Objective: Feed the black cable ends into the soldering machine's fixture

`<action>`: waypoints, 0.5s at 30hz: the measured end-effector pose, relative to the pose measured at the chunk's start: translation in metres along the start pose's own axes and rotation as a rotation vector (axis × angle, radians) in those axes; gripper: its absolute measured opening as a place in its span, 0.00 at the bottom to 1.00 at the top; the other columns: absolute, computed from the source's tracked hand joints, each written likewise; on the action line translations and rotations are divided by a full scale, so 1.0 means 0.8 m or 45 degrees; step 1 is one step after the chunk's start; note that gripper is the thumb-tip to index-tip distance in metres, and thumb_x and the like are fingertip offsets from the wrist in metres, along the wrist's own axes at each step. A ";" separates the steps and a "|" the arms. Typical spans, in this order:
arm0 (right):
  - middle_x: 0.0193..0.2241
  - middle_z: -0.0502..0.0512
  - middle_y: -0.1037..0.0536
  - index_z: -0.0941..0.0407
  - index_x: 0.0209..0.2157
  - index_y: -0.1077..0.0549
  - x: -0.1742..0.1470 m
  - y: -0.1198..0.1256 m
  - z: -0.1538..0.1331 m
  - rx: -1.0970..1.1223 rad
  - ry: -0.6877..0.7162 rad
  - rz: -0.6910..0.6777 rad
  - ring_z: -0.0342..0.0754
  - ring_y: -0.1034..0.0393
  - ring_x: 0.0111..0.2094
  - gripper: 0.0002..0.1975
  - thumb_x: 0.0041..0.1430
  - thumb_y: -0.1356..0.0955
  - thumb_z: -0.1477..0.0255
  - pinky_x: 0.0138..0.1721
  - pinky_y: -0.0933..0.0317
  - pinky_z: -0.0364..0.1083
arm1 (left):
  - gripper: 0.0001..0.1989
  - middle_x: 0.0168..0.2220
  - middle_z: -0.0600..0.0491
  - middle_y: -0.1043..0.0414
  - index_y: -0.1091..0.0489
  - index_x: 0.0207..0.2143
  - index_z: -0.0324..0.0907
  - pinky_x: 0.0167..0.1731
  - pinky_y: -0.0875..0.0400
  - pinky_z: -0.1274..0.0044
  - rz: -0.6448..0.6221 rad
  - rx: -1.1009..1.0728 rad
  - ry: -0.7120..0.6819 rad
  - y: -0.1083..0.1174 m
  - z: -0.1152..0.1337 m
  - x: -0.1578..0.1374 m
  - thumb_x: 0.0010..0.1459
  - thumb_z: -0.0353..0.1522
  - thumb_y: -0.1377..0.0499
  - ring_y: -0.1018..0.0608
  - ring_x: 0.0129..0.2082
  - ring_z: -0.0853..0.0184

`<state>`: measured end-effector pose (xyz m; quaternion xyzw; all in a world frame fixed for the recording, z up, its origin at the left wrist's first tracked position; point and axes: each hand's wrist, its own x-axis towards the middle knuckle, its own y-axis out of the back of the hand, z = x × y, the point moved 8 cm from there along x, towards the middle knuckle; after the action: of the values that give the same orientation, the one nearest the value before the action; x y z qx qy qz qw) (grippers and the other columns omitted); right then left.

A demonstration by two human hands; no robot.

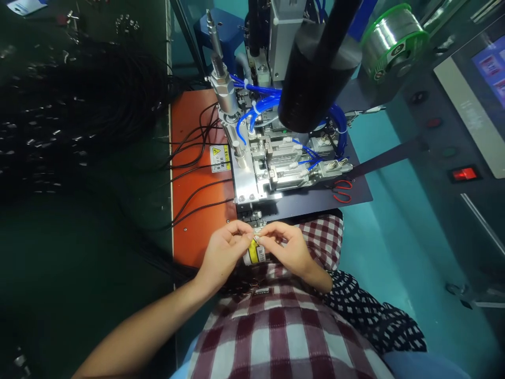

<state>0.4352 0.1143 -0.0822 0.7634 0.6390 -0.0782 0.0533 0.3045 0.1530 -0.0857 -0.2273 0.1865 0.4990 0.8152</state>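
Observation:
My left hand (pixel 226 250) and my right hand (pixel 288 245) meet at the front edge of a metal machine (pixel 246 181). Thumb and forefinger of each are pinched together, the fingertips nearly touching. Whatever small piece lies between them is too tiny and covered to name. Right below the fingertips shows a yellow and white label (pixel 254 253), partly hidden by my hands. Just beyond them sits a small dark fixture (pixel 250 215) at the machine's near end.
Black cables (pixel 201 139) cross the orange plate (pixel 189 210) on the left, with a dark bundle of cables (pixel 98 100) further left. Red-handled scissors (pixel 342 192) lie on the right. Above hang a black cylinder (pixel 315 79) and a solder wire spool (pixel 394 42).

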 end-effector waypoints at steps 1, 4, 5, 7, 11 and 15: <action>0.24 0.50 0.23 0.57 0.31 0.23 0.001 0.003 -0.001 0.009 -0.008 0.020 0.41 0.33 0.22 0.04 0.54 0.29 0.71 0.24 0.40 0.41 | 0.08 0.15 0.65 0.44 0.32 0.31 0.39 0.17 0.48 0.86 -0.006 -0.003 -0.003 0.000 0.000 0.000 0.56 0.35 0.38 0.43 0.14 0.80; 0.25 0.51 0.23 0.57 0.31 0.23 0.003 0.006 -0.005 0.029 -0.017 0.060 0.41 0.32 0.23 0.04 0.53 0.29 0.71 0.24 0.40 0.41 | 0.09 0.14 0.65 0.45 0.32 0.31 0.39 0.17 0.48 0.86 -0.013 0.025 -0.010 -0.001 0.000 0.001 0.56 0.36 0.38 0.44 0.14 0.80; 0.24 0.50 0.23 0.57 0.30 0.24 0.003 0.005 -0.006 0.030 -0.015 0.069 0.41 0.33 0.23 0.04 0.53 0.29 0.71 0.24 0.40 0.41 | 0.09 0.14 0.65 0.45 0.32 0.31 0.39 0.17 0.48 0.86 -0.006 0.053 -0.011 -0.001 0.000 0.001 0.56 0.36 0.39 0.44 0.14 0.79; 0.23 0.50 0.25 0.57 0.28 0.25 0.003 0.004 -0.009 0.021 -0.001 0.091 0.40 0.34 0.22 0.04 0.54 0.29 0.72 0.24 0.41 0.41 | 0.10 0.15 0.64 0.45 0.32 0.31 0.39 0.17 0.49 0.86 0.011 0.120 -0.016 0.000 0.000 0.001 0.56 0.37 0.39 0.44 0.15 0.79; 0.22 0.48 0.28 0.57 0.25 0.28 0.003 0.002 -0.011 -0.011 0.017 0.081 0.39 0.36 0.22 0.06 0.55 0.31 0.73 0.24 0.42 0.41 | 0.10 0.16 0.64 0.44 0.32 0.30 0.38 0.17 0.51 0.86 0.006 0.212 -0.040 -0.001 0.003 0.001 0.55 0.36 0.38 0.44 0.16 0.79; 0.20 0.46 0.31 0.57 0.27 0.29 0.006 -0.001 0.002 0.117 -0.105 -0.001 0.39 0.37 0.20 0.07 0.57 0.31 0.70 0.22 0.43 0.40 | 0.10 0.15 0.64 0.46 0.32 0.30 0.38 0.16 0.52 0.85 -0.008 0.198 0.005 0.000 -0.001 0.003 0.55 0.36 0.38 0.46 0.15 0.79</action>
<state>0.4351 0.1185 -0.0844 0.7609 0.6322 -0.1390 0.0443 0.3055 0.1545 -0.0878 -0.1649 0.2257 0.4798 0.8317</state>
